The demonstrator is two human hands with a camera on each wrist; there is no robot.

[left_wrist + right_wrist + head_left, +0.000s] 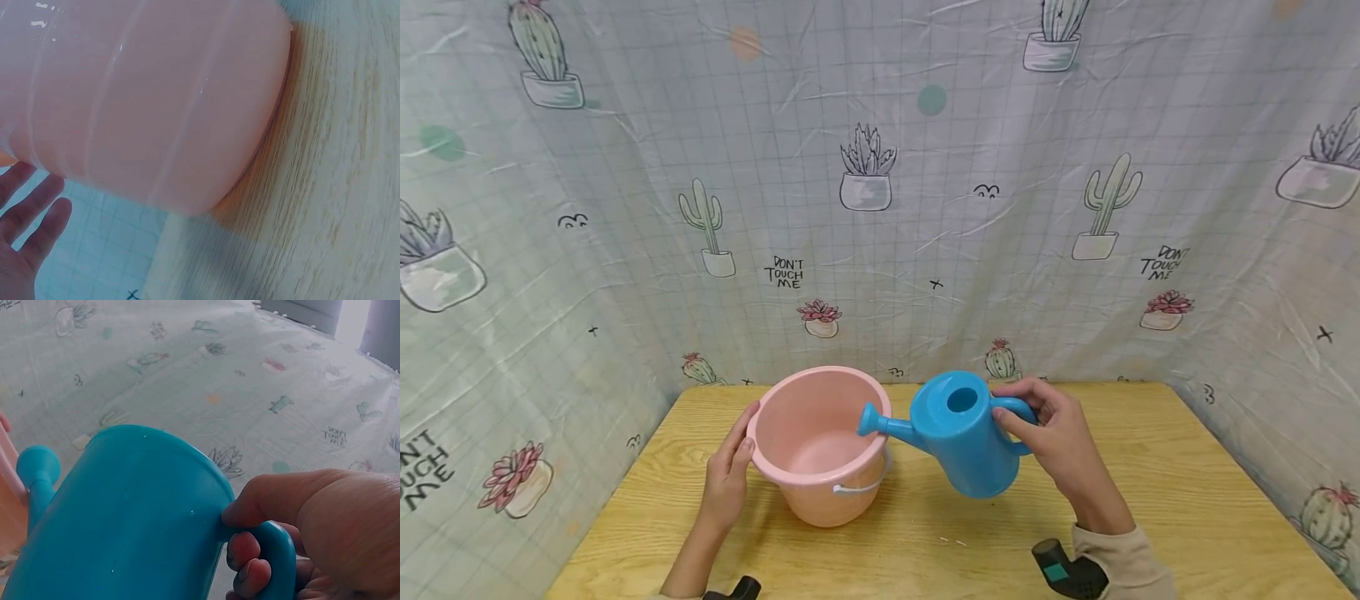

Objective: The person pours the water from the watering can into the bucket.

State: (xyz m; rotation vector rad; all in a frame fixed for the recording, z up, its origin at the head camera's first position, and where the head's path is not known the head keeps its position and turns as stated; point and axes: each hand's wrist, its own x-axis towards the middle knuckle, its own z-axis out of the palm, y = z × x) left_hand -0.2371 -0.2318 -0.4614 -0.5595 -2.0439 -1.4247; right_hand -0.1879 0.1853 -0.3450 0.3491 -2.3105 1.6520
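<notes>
A pink bucket (820, 500) stands upright on the wooden table, its pale handle (865, 483) hanging down at the front right. Against the left side of its rim rests my left hand (730, 462); the fingers (37, 203) lie fairly straight along the outside in the left wrist view. My right hand (1052, 429) grips the handle of a blue watering can (973, 454), thumb pressed near the can's top edge. The can tilts left, and its spout head (868, 419) overlaps the bucket's right rim in the head view. From the right wrist, the can's body (125, 512) hides most of the spout.
The light wooden table (1150, 475) has small white bits (953, 542) near its front middle. A curtain (925, 275) printed with cactus drawings surrounds the back and sides. Dark devices (1070, 571) are worn at both wrists.
</notes>
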